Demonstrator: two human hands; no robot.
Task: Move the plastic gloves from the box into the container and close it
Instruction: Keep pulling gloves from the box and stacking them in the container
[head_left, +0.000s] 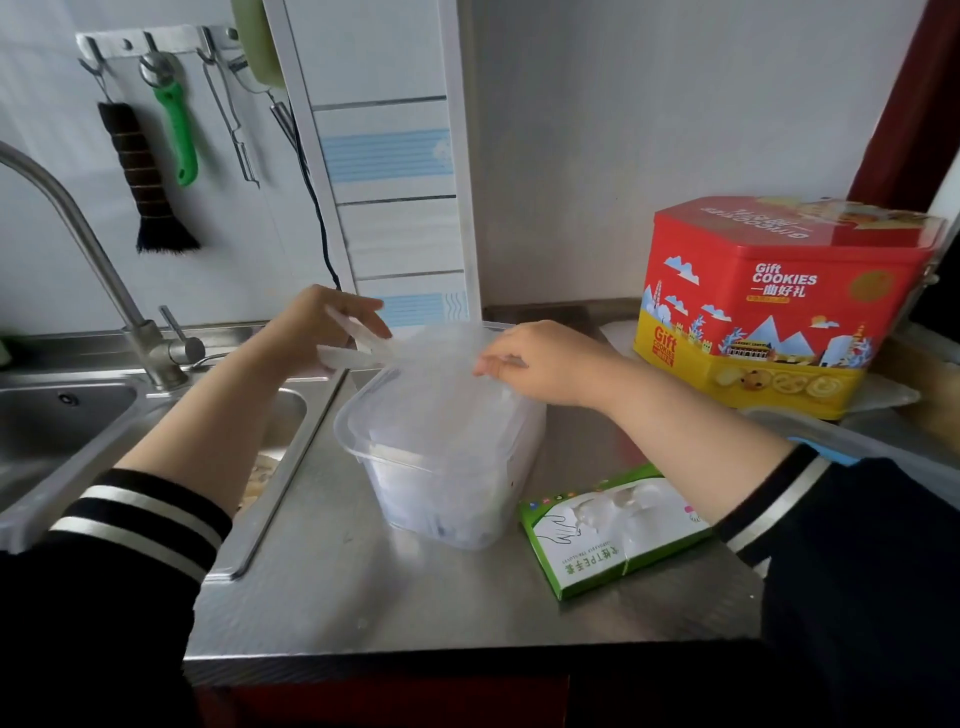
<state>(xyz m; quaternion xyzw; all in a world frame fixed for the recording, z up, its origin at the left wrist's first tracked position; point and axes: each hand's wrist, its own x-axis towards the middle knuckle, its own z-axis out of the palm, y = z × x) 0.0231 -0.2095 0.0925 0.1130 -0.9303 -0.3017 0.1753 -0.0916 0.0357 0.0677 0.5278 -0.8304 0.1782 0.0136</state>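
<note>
Clear container (441, 467) sits mid-bench (363, 597), left wall near the sink (78, 415) edge. Holds a pile of translucent gloves (447, 374), heaped above the rim. No lid on it.

Left hand (317, 332) raised over the far-left corner of the container, fingers curled, pinching a glove edge; glove film stretched right from it across the pile. Right hand (545, 364) at the far-right side of the pile, fingertips pinched on the film. Both gripping gloves.

Green box (613, 530) lying flat just right of the container, near side, opening up, some clear film visible inside. Close to the container wall but contact unclear.

Red cookie tin (784, 306) far right against the wall, well apart from the container. Clear plastic piece (883, 447) at the right edge, partly under the right sleeve; lid or not, cannot tell.

Open bench: strip along the near edge, in front of the container and box. Gap between container and tin bare apart from the right forearm. Left side bounded by the sink rim; tap (78, 249) far left. Brush (145, 182) and utensils on wall hooks, above it.
</note>
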